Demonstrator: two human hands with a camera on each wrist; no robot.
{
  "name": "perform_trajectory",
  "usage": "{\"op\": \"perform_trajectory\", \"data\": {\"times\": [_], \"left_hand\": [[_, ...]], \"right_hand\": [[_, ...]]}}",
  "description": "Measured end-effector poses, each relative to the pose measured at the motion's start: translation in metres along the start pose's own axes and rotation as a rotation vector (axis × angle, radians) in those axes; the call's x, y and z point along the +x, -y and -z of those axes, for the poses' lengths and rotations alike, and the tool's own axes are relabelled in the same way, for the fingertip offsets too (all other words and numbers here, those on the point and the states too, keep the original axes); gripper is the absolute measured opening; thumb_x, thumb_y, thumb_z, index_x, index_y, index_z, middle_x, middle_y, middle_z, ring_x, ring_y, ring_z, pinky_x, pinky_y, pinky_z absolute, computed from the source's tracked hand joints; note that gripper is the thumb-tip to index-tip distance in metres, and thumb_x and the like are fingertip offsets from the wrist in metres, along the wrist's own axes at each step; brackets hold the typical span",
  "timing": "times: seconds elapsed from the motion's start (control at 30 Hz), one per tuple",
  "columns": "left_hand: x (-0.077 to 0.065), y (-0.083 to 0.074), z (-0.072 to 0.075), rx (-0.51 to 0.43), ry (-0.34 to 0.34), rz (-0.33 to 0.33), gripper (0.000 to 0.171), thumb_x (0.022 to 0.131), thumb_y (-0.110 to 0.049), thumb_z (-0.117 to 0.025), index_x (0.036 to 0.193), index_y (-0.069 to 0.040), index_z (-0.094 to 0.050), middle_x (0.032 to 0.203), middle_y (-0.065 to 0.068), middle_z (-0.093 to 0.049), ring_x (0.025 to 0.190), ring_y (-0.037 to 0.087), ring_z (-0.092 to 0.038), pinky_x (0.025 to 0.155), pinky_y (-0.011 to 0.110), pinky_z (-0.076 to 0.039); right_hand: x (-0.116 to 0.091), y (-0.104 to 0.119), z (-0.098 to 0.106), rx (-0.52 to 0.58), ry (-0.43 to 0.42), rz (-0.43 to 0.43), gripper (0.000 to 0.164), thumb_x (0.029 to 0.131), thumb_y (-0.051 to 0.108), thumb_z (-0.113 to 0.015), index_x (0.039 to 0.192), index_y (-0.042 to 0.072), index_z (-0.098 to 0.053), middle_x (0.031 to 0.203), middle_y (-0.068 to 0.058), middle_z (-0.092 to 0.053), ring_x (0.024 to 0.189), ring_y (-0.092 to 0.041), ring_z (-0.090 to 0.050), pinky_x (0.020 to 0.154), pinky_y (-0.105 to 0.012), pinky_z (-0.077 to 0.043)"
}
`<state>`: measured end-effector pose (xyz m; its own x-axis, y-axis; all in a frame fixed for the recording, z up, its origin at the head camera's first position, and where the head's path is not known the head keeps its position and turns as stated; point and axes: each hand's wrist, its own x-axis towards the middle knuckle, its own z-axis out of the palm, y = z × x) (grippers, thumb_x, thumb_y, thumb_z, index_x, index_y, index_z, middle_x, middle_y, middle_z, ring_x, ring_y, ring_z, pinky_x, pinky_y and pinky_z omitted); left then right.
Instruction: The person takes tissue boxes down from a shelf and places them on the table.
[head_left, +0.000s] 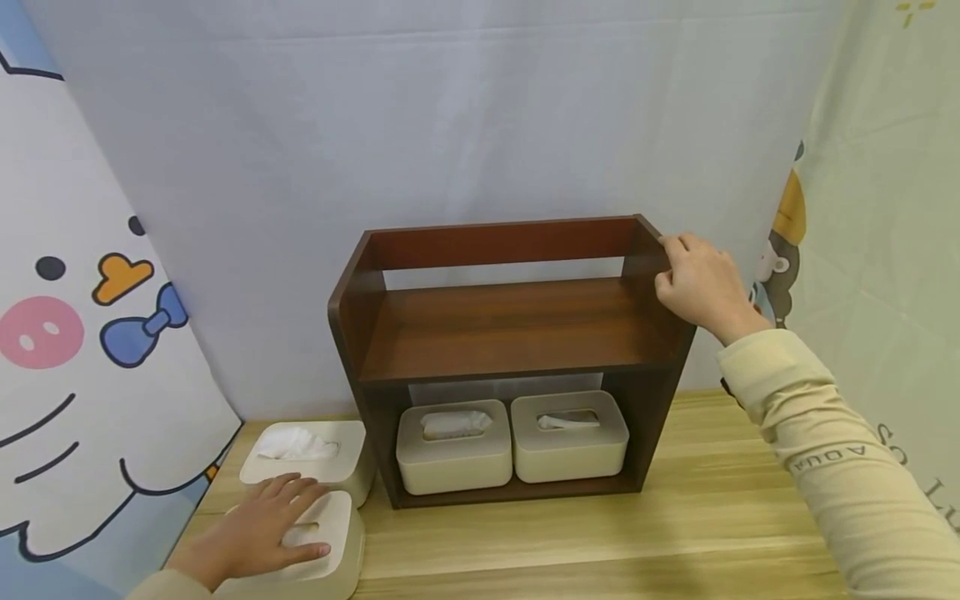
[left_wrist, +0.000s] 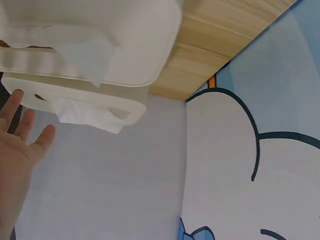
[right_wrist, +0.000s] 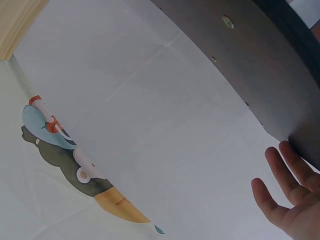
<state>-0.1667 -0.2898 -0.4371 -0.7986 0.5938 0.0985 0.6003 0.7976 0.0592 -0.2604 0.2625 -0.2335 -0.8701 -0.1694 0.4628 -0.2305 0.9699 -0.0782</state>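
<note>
A dark brown wooden shelf [head_left: 510, 333] stands on the table against the backdrop. My right hand [head_left: 701, 283] holds the upper edge of its right side panel, the thumb toward the inner side and several fingers outside, as the right wrist view shows beside the panel [right_wrist: 250, 55]. On the lower level sit two cream tissue boxes, a left one [head_left: 453, 471] and a right one [head_left: 572, 458], side by side. Spread fingers of my left hand [head_left: 258, 533] are over the near tissue box [head_left: 347, 546] left of the shelf; whether they touch it I cannot tell. Behind that box is another tissue box [head_left: 348, 454].
The wood-grain table [head_left: 525, 550] extends in front of the shelf and to its right. A plain pale curtain [head_left: 487, 125] hangs close behind. Printed cloths stand at both sides, a cartoon one [head_left: 67, 467] on the left and a greenish one [head_left: 892, 275] on the right.
</note>
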Motion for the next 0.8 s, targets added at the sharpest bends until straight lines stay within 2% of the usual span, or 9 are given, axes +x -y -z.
{"op": "perform_trajectory", "data": {"times": [0.2, 0.53, 0.67, 0.8], "left_hand": [[0.019, -0.026, -0.001, -0.017, -0.017, -0.087, 0.059, 0.083, -0.057, -0.054, 0.125, -0.016, -0.053, 0.121, 0.005, -0.055, 0.114, 0.033, -0.048, 0.09, 0.055, -0.038], [0.049, -0.065, 0.0, -0.04, 0.085, -0.172, 0.064, 0.087, -0.064, -0.037, 0.135, -0.021, -0.043, 0.127, -0.001, -0.05, 0.116, 0.023, -0.048, 0.093, 0.047, -0.04], [0.066, -0.077, -0.002, -0.043, 0.069, -0.208, 0.064, 0.088, -0.063, -0.035, 0.137, -0.022, -0.04, 0.132, -0.001, -0.048, 0.119, 0.02, -0.046, 0.093, 0.045, -0.042], [0.084, -0.086, -0.004, -0.039, 0.01, -0.239, 0.064, 0.088, -0.062, -0.036, 0.138, -0.021, -0.039, 0.135, 0.001, -0.046, 0.122, 0.02, -0.045, 0.094, 0.044, -0.042]], "right_hand": [[0.0, 0.0, 0.001, 0.003, 0.004, -0.001, 0.045, 0.086, 0.012, -0.04, 0.127, -0.005, -0.045, 0.122, -0.027, -0.047, 0.105, -0.046, -0.047, 0.073, -0.056, -0.038], [0.001, 0.001, 0.002, 0.001, 0.01, 0.006, 0.045, 0.086, 0.012, -0.04, 0.127, -0.006, -0.045, 0.121, -0.028, -0.048, 0.105, -0.046, -0.047, 0.072, -0.056, -0.039], [0.0, 0.001, 0.003, 0.006, 0.008, 0.007, 0.045, 0.086, 0.011, -0.04, 0.127, -0.006, -0.045, 0.121, -0.028, -0.048, 0.103, -0.046, -0.047, 0.071, -0.055, -0.039], [-0.001, 0.001, 0.004, 0.006, 0.015, 0.004, 0.045, 0.086, 0.011, -0.04, 0.127, -0.006, -0.045, 0.122, -0.028, -0.047, 0.102, -0.046, -0.047, 0.07, -0.054, -0.039]]}}
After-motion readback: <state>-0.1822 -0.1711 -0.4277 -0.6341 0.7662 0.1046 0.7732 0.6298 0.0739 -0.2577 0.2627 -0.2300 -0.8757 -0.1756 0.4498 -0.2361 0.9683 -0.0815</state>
